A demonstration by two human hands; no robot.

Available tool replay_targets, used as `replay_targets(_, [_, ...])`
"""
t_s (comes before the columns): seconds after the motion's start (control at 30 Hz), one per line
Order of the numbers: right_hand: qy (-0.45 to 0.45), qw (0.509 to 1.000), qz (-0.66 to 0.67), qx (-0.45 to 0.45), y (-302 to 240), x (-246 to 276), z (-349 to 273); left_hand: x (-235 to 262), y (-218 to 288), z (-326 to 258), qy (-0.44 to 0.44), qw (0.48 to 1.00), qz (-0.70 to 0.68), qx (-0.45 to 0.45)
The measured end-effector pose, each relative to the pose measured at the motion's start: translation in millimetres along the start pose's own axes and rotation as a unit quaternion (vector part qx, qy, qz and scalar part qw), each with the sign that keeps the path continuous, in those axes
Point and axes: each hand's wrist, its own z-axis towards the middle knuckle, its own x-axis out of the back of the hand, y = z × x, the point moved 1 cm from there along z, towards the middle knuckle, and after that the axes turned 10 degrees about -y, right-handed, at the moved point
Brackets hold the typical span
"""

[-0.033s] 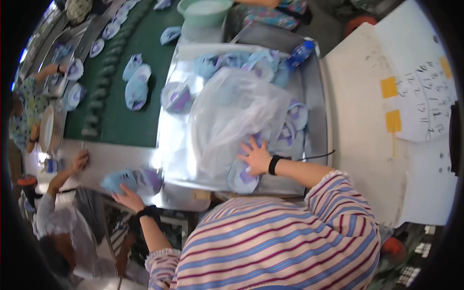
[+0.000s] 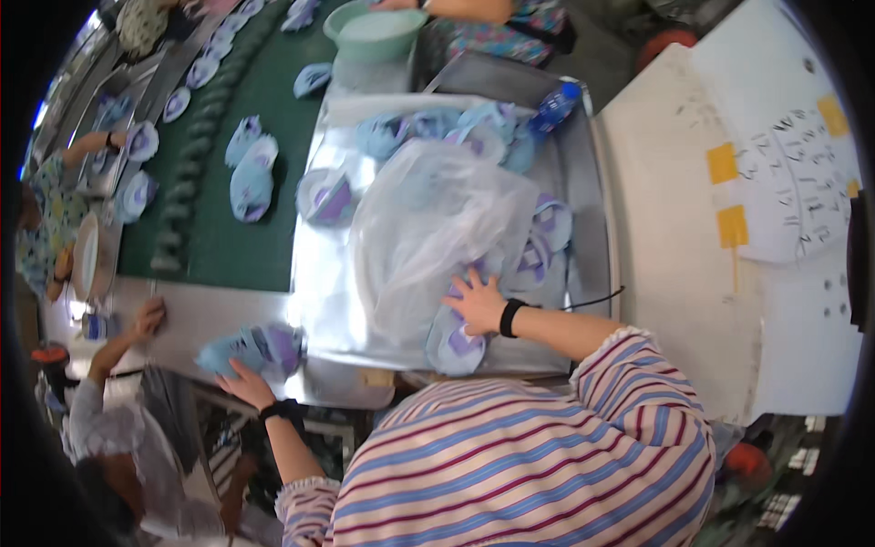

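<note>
My left hand (image 2: pixel 246 385) is at the near edge of the metal table with its fingers stretched out. Their tips touch, or nearly touch, a small pile of light-blue and purple soft, cup-shaped pieces (image 2: pixel 239 351). Over the near part of a shiny metal tray (image 2: pixel 328 264), my right hand (image 2: pixel 478 308) spreads its fingers flat on a similar blue-and-purple piece (image 2: pixel 456 351). A crumpled clear plastic bag (image 2: pixel 428 223) lies just beyond that hand, covering some of the pieces. More pieces (image 2: pixel 547 228) sit beside the bag, and others (image 2: pixel 437 123) line the tray's far side.
Left of the tray runs a green belt (image 2: pixel 214 251) carrying more pieces and a dark coiled strip (image 2: pixel 187 164). A blue bottle (image 2: pixel 554 109) lies in the tray's far right corner. At the far end is a green basin (image 2: pixel 375 27). Co-workers' hands (image 2: pixel 146 321) reach in from the left.
The view has shifted slightly. Both my hands keep nearly the same places, and the fingers of my left hand sit a little lower against the pile. At the far end, a co-worker's hand now reaches over the basin.
</note>
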Motion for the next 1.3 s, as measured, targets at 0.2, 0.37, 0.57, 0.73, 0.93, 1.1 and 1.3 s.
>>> replay_targets(0.2, [0.029,0.997,0.052,-0.042,24,-2,-2,-94,72,-21,-0.156,0.944,-0.268,0.109])
replay_targets(0.37, [0.076,0.965,0.247,0.054,59,49,-40,-110,185,-24,-0.179,0.908,-0.379,-0.017])
replay_targets(0.57, [-0.027,0.399,0.884,0.243,59,101,-91,-62,247,1,-0.206,0.894,-0.323,-0.232])
replay_targets(0.73, [-0.164,0.473,0.818,0.283,12,138,-65,-54,303,-13,-0.392,0.809,-0.369,-0.237])
replay_targets(0.93, [-0.519,0.273,0.707,0.396,-13,124,-5,-58,306,-40,-0.608,0.644,-0.464,-0.014])
replay_targets(1.1, [-0.524,0.238,0.716,0.394,-21,109,13,-44,273,-44,-0.575,0.754,-0.295,-0.116])
replay_targets(1.3, [-0.424,0.474,0.706,0.311,-20,104,34,-32,239,-36,-0.526,0.724,-0.423,-0.142])
